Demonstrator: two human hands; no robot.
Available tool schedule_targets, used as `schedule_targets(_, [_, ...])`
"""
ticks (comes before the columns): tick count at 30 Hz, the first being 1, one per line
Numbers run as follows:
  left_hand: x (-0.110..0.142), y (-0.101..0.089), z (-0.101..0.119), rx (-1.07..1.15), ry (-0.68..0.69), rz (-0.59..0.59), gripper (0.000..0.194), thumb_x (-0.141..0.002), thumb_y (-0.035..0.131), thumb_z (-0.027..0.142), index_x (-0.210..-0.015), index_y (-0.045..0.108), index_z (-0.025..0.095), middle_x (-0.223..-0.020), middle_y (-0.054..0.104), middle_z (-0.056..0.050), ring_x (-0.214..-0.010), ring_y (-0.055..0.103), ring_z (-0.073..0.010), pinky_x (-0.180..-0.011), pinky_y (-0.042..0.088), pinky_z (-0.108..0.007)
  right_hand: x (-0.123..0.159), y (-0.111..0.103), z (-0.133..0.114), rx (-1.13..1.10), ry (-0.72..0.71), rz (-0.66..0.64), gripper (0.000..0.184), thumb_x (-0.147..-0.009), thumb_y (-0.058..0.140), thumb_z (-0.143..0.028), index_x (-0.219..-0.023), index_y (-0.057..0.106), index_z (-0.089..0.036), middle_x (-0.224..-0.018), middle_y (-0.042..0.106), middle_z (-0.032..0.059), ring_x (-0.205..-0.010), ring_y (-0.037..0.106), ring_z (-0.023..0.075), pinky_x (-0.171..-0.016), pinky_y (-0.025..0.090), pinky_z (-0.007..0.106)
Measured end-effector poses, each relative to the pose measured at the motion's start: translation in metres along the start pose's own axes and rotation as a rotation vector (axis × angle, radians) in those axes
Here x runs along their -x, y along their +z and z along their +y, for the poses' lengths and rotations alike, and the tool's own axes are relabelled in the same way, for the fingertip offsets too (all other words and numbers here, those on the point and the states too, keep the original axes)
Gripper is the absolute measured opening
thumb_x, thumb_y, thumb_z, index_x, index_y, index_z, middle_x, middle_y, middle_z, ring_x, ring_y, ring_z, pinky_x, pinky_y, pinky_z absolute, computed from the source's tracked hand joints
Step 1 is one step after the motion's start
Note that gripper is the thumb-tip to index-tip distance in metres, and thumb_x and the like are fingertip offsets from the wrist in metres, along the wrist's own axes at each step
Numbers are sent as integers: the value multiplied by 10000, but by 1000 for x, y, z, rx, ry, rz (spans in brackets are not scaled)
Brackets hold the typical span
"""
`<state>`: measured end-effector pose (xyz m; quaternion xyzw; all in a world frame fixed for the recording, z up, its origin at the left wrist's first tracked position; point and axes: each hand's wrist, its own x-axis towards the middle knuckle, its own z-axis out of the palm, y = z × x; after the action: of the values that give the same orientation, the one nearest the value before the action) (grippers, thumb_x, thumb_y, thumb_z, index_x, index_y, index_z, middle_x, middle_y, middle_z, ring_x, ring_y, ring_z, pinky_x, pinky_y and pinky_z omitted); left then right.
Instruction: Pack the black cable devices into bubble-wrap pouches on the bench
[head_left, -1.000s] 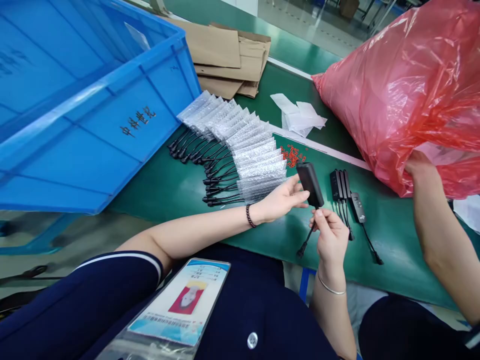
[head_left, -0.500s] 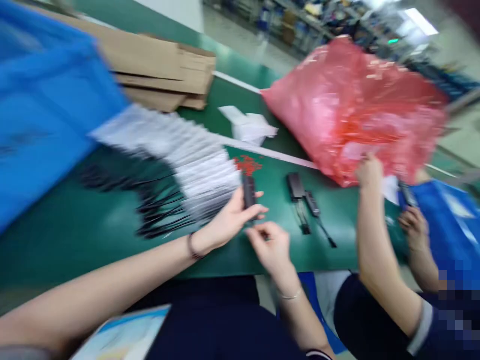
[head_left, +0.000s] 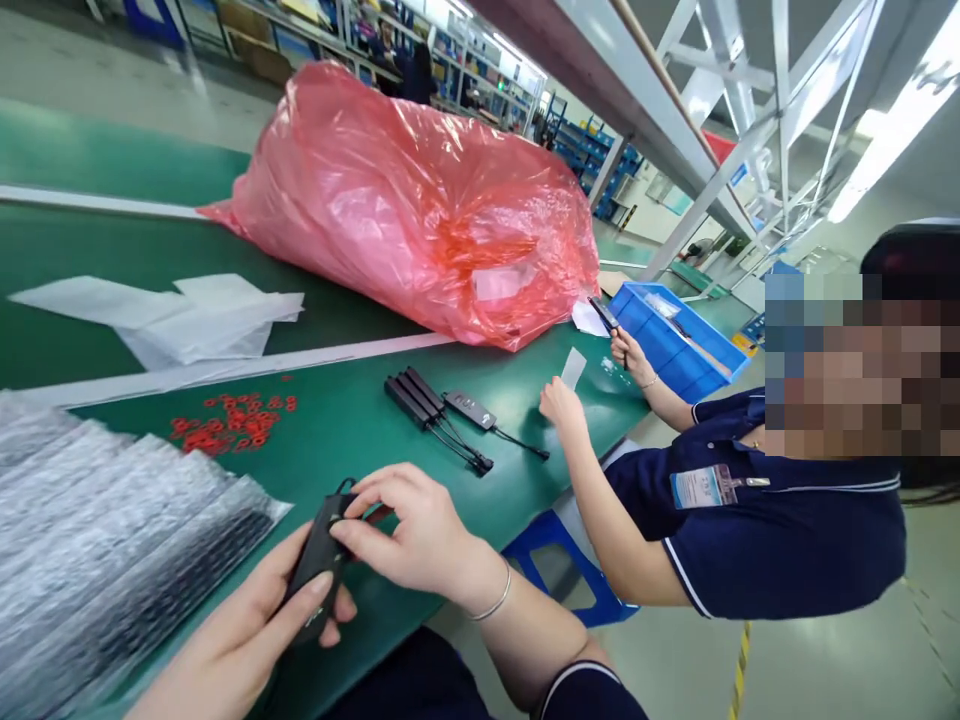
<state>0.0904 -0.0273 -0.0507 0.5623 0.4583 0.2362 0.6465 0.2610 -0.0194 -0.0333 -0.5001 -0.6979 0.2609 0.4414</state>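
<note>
My left hand (head_left: pixel 259 610) is wrapped round a slim black plastic device (head_left: pixel 313 572) with small markings on its face, the thumb lying along it. My right hand (head_left: pixel 412 530) pinches at the upper end of the same device, where a thin black cable loop (head_left: pixel 346 485) sticks out. Whether those fingertips hold the cable or the casing, I cannot tell. Ahead of my hands lies a scatter of small red rings (head_left: pixel 236 422). Several similar black devices (head_left: pixel 420 398) with short cables rest on the green table (head_left: pixel 360 425) to the right.
Bubble-wrap sleeves (head_left: pixel 127 560) are lined up at left. Behind them lie white sheets (head_left: pixel 202 318). A large pink plastic bag (head_left: pixel 390 210) fills the back. At right, a co-worker (head_left: pixel 780 550) holds a black device and a small clear bag beside a blue bin (head_left: pixel 679 335).
My view has swung to the right, so the co-worker and blue bin show more fully. My left hand still holds the device, and my right hand has come up to its top end.
</note>
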Motion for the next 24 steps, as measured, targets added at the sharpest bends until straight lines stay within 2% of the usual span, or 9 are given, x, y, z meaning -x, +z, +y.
schedule_targets(5, [1, 1, 13, -82, 34, -26, 680, -835, 461, 560, -1385, 279, 203, -709, 608, -6, -630, 579, -201, -678, 509, -317, -2, -6, 5, -62, 53, 16, 123, -813, 577, -304, -816, 601, -183, -1014, 625, 64, -926, 627, 132, -781, 554, 239])
schedule_targets(7, [4, 3, 22, -41, 33, -43, 660, -874, 442, 508, -1408, 240, 176, -723, 595, -4, -618, 555, -175, -667, 486, -307, -3, -12, 4, -99, 68, -21, 126, -836, 543, -296, -823, 597, -183, -1022, 625, 65, -924, 625, 130, -765, 559, 244])
schedule_targets(10, [11, 8, 32, 98, 46, -59, 567, -914, 429, 419, -1386, 263, 154, -752, 568, -11, -601, 526, -129, -639, 460, -275, -1, -18, -4, -155, 59, -68, 114, -852, 532, -269, -821, 607, -188, -991, 638, 58, -924, 619, 127, -766, 554, 253])
schedule_targets(13, [11, 9, 31, 249, 123, -126, 552, -899, 475, 365, -1369, 274, 157, -923, 569, -62, -588, 528, -95, -584, 460, -255, -3, -17, 0, -179, 73, -78, 64, -824, 588, -242, -840, 630, -195, -999, 629, 58, -918, 618, 141, -768, 555, 280])
schedule_targets(15, [6, 3, 22, 298, 126, -121, 543, -892, 480, 355, -1360, 279, 168, -1047, 542, -105, -629, 555, -100, -565, 478, -254, -8, -9, 11, -167, 91, -97, 60, -795, 629, -243, -833, 637, -198, -1018, 617, 64, -926, 617, 159, -776, 561, 305])
schedule_targets(19, [4, -7, 9, 136, 112, -25, 504, -907, 416, 265, -1373, 255, 162, -1030, 544, -105, -618, 545, -91, -541, 480, -240, -15, 10, 21, -160, 66, -150, 59, -781, 640, -246, -817, 646, -200, -1007, 614, 70, -949, 617, 181, -789, 572, 333])
schedule_targets(24, [11, -7, 13, -136, 134, 29, 522, -881, 355, 117, -1387, 232, 157, -932, 569, -63, -616, 518, -96, -597, 483, -258, -18, 15, 16, -147, 64, -202, 46, -780, 644, -229, -807, 655, -193, -1005, 602, 62, -929, 620, 168, -743, 580, 304])
